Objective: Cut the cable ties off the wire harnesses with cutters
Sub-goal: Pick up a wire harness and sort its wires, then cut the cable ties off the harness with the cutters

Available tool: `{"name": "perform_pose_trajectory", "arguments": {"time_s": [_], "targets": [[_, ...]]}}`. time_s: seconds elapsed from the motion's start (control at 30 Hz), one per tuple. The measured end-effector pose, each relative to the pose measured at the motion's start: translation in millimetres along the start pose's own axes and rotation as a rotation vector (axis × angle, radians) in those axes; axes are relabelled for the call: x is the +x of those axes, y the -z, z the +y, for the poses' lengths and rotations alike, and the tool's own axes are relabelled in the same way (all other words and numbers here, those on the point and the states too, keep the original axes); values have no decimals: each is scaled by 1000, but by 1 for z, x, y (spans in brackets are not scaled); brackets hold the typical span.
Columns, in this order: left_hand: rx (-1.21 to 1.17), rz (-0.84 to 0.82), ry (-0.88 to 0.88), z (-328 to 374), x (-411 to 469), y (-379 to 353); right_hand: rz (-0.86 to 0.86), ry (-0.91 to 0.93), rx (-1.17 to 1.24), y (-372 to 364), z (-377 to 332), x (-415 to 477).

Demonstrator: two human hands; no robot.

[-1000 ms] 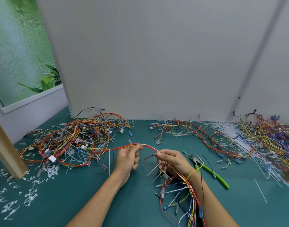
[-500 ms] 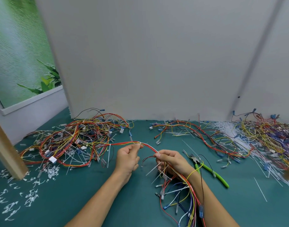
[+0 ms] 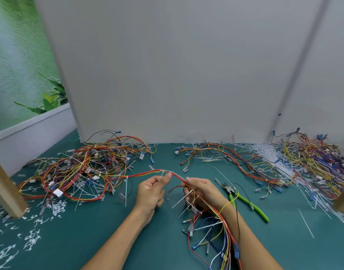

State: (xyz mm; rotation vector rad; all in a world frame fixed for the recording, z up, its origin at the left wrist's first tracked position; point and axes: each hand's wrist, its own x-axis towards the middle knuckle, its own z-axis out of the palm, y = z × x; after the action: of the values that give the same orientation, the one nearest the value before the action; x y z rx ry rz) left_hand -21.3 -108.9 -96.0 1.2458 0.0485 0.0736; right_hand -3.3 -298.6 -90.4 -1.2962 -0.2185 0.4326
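Left hand [image 3: 150, 191] pinched the red-and-yellow wire harness [image 3: 178, 176] beside a white cable tie [image 3: 161, 175], right hand [image 3: 201, 191] gripped the same harness further along, green-handled cutters [image 3: 245, 202] lay untouched on the teal table [image 3: 89, 240], just right of that hand

Two hands in shot, both bare. The left hand [image 3: 151, 191] shows uncovered fingers, and there's a short, plain nail at the tip of the thumb. The right hand [image 3: 204, 191] is bare too, its knuckles uncovered. Now the arms: the left forearm [image 3: 116, 242] and the right forearm [image 3: 251, 240] run bare from wrist to the bottom edge. Whether a sleeve begins higher up cannot be told.
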Motion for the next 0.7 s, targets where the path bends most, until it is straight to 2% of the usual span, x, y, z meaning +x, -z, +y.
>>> {"name": "perform_pose_trajectory", "arguments": {"time_s": [0.13,0.3,0.47,0.7], "targets": [[54,-163,28,0,-1,2,39,10,97,-1,1,2],[271,-374,-18,-2,-12,-6,140,169,-42,-1,5,4],[346,-366,-44,-9,-14,-11,177,162,-183,-5,4,2],[310,-323,-44,-10,-9,-7,142,124,-3,-5,1,7]]}}
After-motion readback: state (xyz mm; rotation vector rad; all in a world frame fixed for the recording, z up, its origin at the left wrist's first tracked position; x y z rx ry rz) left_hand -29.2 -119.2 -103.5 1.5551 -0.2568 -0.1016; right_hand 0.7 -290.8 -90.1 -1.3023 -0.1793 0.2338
